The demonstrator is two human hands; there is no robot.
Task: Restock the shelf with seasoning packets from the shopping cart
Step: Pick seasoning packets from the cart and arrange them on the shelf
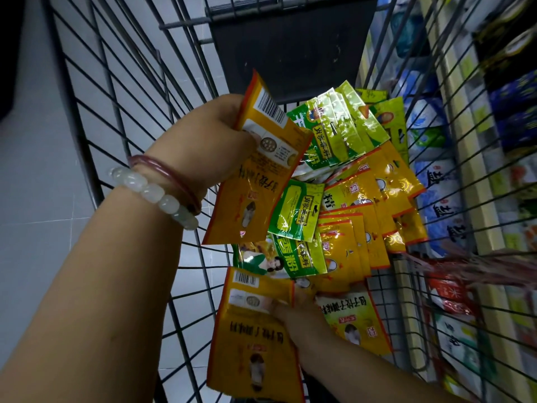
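Note:
I look down into a wire shopping cart (122,117) holding a heap of seasoning packets (357,199), yellow-orange ones and green ones. My left hand (215,141), with two bracelets on the wrist, is shut on a small stack of orange packets (261,170) held above the heap, barcode side up. Lower in the frame, my right hand (299,318) reaches into the cart and grips another orange packet (252,338) by its edge. A yellow-green packet (354,321) lies just right of that hand.
The shelf (479,199) runs along the right, beyond the cart's wire side, stocked with blue-and-white bags and other goods. A dark child-seat flap (290,45) closes the far end of the cart. Grey tiled floor (37,199) shows on the left.

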